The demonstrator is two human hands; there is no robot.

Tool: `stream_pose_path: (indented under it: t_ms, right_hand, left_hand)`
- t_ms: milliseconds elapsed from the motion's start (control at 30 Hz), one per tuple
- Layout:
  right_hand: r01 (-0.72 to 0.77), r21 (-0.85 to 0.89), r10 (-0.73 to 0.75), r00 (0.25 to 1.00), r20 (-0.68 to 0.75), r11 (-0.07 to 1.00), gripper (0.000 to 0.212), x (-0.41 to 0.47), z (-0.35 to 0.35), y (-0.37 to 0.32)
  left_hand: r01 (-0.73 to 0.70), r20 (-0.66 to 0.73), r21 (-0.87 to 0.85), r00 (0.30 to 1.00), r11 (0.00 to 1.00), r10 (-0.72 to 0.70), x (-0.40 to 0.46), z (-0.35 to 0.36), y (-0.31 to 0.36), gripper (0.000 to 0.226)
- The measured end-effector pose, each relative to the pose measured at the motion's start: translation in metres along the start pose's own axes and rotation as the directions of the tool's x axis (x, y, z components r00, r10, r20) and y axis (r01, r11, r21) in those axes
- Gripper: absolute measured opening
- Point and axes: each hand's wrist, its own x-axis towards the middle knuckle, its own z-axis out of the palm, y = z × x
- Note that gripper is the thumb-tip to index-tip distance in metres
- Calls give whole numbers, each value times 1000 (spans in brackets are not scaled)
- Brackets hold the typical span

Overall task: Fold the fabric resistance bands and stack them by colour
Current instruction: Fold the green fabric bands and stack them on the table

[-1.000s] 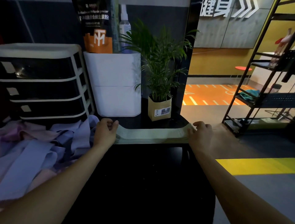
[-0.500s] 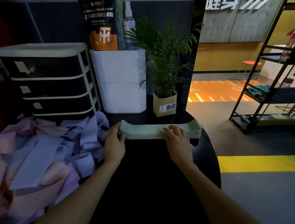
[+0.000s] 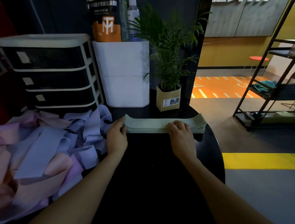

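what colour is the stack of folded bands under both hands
Pale sage green: the stack of folded fabric bands on the black table, clearest in the head view.

Bare table in front, crowded behind

The black table (image 3: 156, 167) lies bare before the green stack (image 3: 150, 126); loose bands (image 3: 47, 143) crowd the left, drawers (image 3: 52, 75), bin (image 3: 126, 73) and plant (image 3: 169, 97) block behind.

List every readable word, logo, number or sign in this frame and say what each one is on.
"TM" monogram, white on orange: on the dark pouch standing on the white bin.
White Chinese lines on the pouch's top: too blurred to read.
White sticker on the plant's paper pot: print too small.
White wall lettering at top right: cut off, unreadable.
Blank-looking tags on the drawer unit: no legible text.
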Motion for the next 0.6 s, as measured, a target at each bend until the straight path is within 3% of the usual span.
stream_pose_path:
  t_ms: [133, 400, 600]
  right_hand:
    - [1, -14, -1, 1000, -6, 1000, 33, 1, 1, 0]
    - [-61, 19, 60, 997, 41, 998, 42, 1, -11, -13]
    - [3, 174, -3, 1000, 0, 985, 41, 1, -20, -78]
  left_hand:
    - [23, 13, -3, 1000, 1000, -23, -2, -1, 2, 43]
    - [50, 177, 23, 983, 998, -53, 7, -23, 29, 46]
    - [-60, 275, 128, 961, 990, 23, 5, -79, 45, 37]
